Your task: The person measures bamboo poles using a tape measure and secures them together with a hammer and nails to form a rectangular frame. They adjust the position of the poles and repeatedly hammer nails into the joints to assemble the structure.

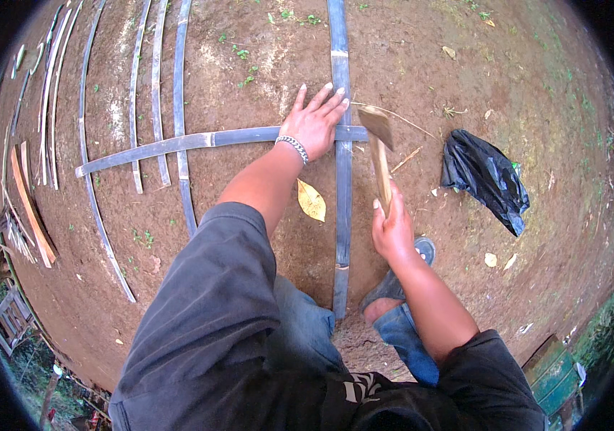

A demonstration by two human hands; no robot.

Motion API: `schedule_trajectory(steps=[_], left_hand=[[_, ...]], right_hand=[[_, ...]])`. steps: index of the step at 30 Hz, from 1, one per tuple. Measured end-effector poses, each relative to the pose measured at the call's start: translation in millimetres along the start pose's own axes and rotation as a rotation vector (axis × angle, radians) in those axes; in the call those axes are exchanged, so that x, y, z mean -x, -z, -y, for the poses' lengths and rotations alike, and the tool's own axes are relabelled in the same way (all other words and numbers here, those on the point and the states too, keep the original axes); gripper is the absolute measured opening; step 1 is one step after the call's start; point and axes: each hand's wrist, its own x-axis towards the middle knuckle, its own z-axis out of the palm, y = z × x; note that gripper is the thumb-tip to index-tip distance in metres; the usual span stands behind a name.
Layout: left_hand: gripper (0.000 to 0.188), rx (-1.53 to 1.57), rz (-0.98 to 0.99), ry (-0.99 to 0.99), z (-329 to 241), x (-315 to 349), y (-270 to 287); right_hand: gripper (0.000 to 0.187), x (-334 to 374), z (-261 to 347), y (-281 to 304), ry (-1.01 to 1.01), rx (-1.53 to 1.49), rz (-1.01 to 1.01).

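The slats (pixel 343 215) are blue-grey, the bag (pixel 481 172) black.

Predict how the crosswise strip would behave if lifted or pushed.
The crosswise strip would probably flex, being long and narrow. Its flat face should make rolling unlikely. Pushed, it may pivot over the lengthwise strip it crosses, though the left hand covers part of the crossing, so any fastening is unclear.

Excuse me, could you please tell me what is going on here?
A person has the left hand spread over a crosswise slat, close to where it crosses a long slat. The right hand grips a wooden-handled tool, its head by the crosswise slat's right end; I cannot tell whether they touch. More slats lie on the ground to the left, and a black plastic bag lies to the right.
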Motion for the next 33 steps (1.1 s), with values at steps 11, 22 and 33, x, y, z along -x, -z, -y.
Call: schedule_trajectory(steps=[11, 22, 33], left_hand=[[0.054, 0.005, -0.002, 0.005, 2, -3, 2], [0.055, 0.000, 0.053, 0.009, 1, -3, 2], [0.055, 0.013, 0.040, 0.008, 1, 1, 3]], right_hand=[[0.055, -3, -11, 0, 0.033, 0.025, -0.012], [0.056, -2, -26, -9, 0.114, 0.029, -0.082], [0.056, -1, -12, -3, 0.164, 0.011, -0.194]])
